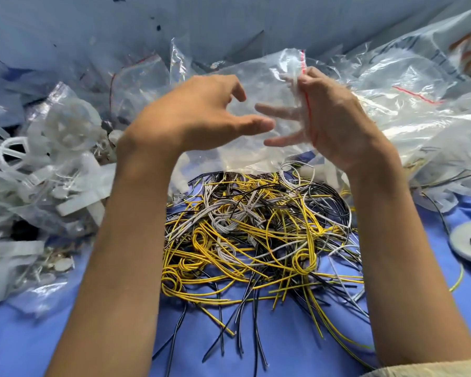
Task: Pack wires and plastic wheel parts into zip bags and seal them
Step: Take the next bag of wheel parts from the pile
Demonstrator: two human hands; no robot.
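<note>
**Zip bag held up over the wire pile**

At the far left a heap of white, translucent plastic wheel parts (65, 126), spoked rings and flat strips, lies on the blue cloth (283, 344), some of it inside clear film. Behind the heap, small empty zip bags with red lines (139, 74) lie crumpled against the pale blue backdrop.

The left hand (199, 115) is raised over the middle of the cloth. Its fingers are loosely curved, its thumb points right, and it grips nothing. Whether the thumb tip touches the film beside it cannot be told.

Just right of it hangs the clear zip bag with a red seal strip (259, 77). It is held in the air above the tangled pile of yellow, white and black wires (245, 235), and its lower edge is near the top of that pile.

The right hand (337, 123) holds this bag, pinching the film at the red strip. Its fingers (280, 110) show spread and blurred through the plastic.

Further right, large crumpled clear plastic sacks (408, 85) are piled up. A round white disc carrying small dark pieces (468, 240) sits on the cloth at the right edge.
</note>
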